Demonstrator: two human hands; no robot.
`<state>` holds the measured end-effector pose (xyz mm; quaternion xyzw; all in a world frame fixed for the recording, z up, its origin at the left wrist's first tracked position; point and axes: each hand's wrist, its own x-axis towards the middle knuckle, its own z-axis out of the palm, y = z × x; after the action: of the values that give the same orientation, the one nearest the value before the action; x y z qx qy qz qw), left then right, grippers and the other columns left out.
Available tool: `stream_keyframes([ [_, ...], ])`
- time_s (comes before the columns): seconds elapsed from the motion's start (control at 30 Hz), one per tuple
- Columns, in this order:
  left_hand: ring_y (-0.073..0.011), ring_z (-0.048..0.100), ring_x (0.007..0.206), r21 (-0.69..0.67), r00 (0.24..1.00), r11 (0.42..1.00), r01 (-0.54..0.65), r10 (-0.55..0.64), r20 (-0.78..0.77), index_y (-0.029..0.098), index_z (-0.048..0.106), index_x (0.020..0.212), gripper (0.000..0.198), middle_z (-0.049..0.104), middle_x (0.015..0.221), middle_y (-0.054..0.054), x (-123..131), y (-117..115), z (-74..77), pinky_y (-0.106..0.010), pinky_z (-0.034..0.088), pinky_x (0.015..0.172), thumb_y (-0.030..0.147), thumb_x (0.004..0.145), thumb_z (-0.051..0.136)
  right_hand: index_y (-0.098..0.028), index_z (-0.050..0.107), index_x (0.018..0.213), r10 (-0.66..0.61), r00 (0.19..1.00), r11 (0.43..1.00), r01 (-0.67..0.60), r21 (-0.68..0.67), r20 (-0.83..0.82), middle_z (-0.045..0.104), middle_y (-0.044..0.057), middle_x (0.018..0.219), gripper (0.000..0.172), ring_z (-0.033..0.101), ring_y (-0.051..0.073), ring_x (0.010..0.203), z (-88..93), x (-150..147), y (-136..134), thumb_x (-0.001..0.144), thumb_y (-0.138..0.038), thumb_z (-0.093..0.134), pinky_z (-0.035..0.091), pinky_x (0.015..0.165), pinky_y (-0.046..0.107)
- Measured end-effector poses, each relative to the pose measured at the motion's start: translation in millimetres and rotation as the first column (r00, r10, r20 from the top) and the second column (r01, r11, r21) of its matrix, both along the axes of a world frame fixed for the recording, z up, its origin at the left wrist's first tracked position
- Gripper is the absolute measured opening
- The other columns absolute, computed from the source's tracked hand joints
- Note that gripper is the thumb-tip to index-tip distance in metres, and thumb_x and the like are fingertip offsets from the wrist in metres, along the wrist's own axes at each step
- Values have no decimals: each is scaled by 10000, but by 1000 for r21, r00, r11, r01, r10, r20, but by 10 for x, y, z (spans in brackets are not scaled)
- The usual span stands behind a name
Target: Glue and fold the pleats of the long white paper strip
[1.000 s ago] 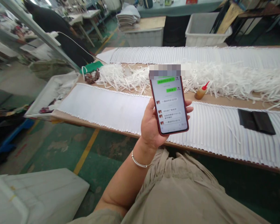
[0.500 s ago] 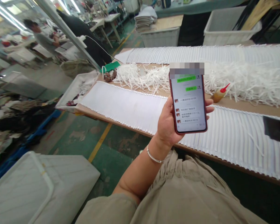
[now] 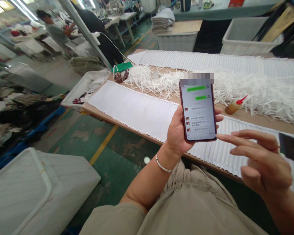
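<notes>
My left hand holds a red-edged phone upright over the table, its fingertips showing past the phone's right edge. Green and white message bubbles show on the lit screen. My right hand is at the right with its fingers apart and nothing in it. Its index fingertip is at the phone's lower right corner; whether it touches is unclear. Below the hands lies a long row of white strips. A bottle with a red tip rests just right of the phone.
A heap of white strips runs along the table's middle, with another row behind. A dark flat item lies at the right. White bins stand at the lower left and back right. A person is far left.
My right hand has come into view from the right, up to the phone's lower corner. The phone stays in my left hand. The view has shifted slightly.
</notes>
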<state>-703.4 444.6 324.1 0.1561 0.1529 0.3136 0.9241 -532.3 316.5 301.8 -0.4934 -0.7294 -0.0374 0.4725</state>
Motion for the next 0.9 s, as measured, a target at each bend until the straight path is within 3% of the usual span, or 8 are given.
stream_keyframes([
  [0.1, -366, 595, 1334, -6, 1000, 1000, -11, 11, -14, 110, 579, 1437, 760, 645, 1399, -213, -14, 15, -18, -518, 505, 1072, 653, 1006, 269, -217, 679, 1004, 59, 997, 998, -59, 0, -45, 769, 89, 1207, 254, 630, 317, 1213, -165, -82, -34, 1000, -444, 566, 517, 954, 492],
  [0.2, -360, 610, 1316, -26, 999, 999, -28, 27, -17, 108, 575, 1439, 748, 666, 1368, -210, -29, 31, -39, -517, 517, 1060, 644, 1009, 278, -239, 678, 1026, 26, 993, 997, -33, -65, -116, 756, 70, 1236, 273, 606, 327, 1259, -237, -136, -72, 1009, -472, 538, 509, 974, 521],
  [0.9, -369, 621, 1301, -19, 997, 997, -71, 71, 28, 121, 575, 1446, 733, 661, 1372, -218, -206, 3, -110, -474, 553, 997, 649, 997, 337, -260, 660, 1087, 4, 982, 994, -24, -105, -187, 754, 75, 1199, 342, 576, 324, 1276, -351, -389, -176, 1017, -534, 468, 485, 1016, 562],
])
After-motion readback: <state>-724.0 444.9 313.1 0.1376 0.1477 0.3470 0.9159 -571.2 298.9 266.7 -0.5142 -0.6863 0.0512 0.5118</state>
